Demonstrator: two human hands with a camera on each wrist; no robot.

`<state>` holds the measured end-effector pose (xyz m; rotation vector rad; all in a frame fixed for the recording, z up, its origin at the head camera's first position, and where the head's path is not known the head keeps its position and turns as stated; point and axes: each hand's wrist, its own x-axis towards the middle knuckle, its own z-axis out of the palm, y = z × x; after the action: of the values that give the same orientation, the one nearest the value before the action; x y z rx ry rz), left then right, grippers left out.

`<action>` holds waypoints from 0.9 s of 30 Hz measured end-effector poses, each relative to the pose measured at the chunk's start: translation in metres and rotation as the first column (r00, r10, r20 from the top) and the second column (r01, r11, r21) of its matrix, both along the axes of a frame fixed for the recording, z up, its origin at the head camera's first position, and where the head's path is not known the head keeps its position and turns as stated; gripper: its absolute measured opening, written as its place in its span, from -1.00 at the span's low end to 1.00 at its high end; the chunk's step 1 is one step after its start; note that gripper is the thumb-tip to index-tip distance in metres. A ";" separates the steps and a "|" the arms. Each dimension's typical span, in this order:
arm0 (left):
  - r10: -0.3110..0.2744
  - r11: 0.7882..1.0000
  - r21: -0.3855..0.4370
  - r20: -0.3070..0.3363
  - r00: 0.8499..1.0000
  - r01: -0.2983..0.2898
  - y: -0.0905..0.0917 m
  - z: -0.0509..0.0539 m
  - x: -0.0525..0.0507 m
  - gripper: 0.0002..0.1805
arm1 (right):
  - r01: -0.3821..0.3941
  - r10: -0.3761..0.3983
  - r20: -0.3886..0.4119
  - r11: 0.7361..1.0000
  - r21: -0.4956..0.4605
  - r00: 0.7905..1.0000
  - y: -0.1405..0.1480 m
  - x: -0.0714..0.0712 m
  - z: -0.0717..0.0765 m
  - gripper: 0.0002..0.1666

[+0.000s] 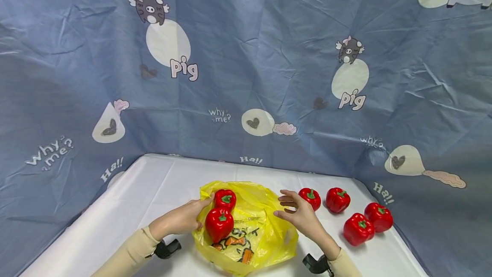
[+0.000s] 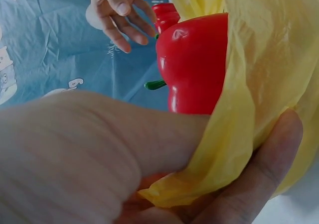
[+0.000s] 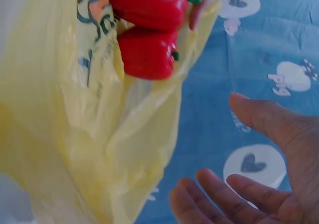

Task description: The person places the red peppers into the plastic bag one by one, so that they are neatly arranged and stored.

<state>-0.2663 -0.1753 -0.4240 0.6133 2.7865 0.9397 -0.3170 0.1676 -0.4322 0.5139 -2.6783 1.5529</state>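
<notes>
A yellow plastic bag (image 1: 265,243) with a printed cartoon stands with its mouth spread wide on the table. Two red bell peppers (image 1: 219,225) with green stems are at the left side of its mouth. My left hand (image 1: 184,218) grips the bag's left rim; in the left wrist view, the thumb and fingers pinch the yellow film beside a red bell pepper (image 2: 194,59). Over the bag's right side, my right hand (image 1: 301,216) holds nothing, its fingers spread and slightly bent. The right wrist view shows this hand (image 3: 269,174) apart from the film.
Several more red bell peppers (image 1: 358,229) lie on the white table (image 1: 165,183) to the right of the bag. The nearest of them (image 1: 309,199) is just beyond my right hand. A blue curtain (image 1: 238,76) with pig prints hangs behind and beside the table.
</notes>
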 end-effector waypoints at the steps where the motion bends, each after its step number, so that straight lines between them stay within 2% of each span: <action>1: 0.002 1.000 0.000 0.001 1.000 -0.002 0.000 0.000 0.000 -0.07 | 0.015 -0.015 -0.014 1.000 0.001 1.000 0.002 0.000 0.002 -0.25; 3: 0.001 1.000 -0.001 -0.001 1.000 -0.001 0.000 0.000 0.000 -0.07 | 0.047 -0.047 -0.023 0.999 0.004 0.999 0.003 0.003 0.010 -0.25; 5: 0.005 1.000 -0.010 0.002 1.000 -0.005 0.000 0.000 0.000 -0.07 | 0.074 -0.074 -0.036 0.997 0.013 0.997 0.007 0.002 0.012 -0.25; 10: 0.025 0.999 -0.036 0.014 1.000 -0.025 0.001 0.000 -0.001 -0.08 | 0.090 -0.088 -0.077 0.996 0.013 0.993 0.025 -0.012 0.002 -0.24; 18: 0.040 0.999 -0.025 0.048 0.998 -0.039 0.003 0.000 -0.002 -0.08 | 0.119 -0.117 -0.102 0.993 0.016 0.988 0.044 -0.014 0.006 -0.18; 27: 0.035 0.999 -0.029 0.045 0.998 -0.034 0.003 -0.002 -0.002 -0.08 | 0.205 -0.197 -0.152 0.978 0.039 0.969 0.064 -0.018 0.015 -0.22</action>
<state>-0.2679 -0.1723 -0.4263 0.5347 2.7735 0.9079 -0.3353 0.2312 -0.4169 0.3304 -2.5751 1.3379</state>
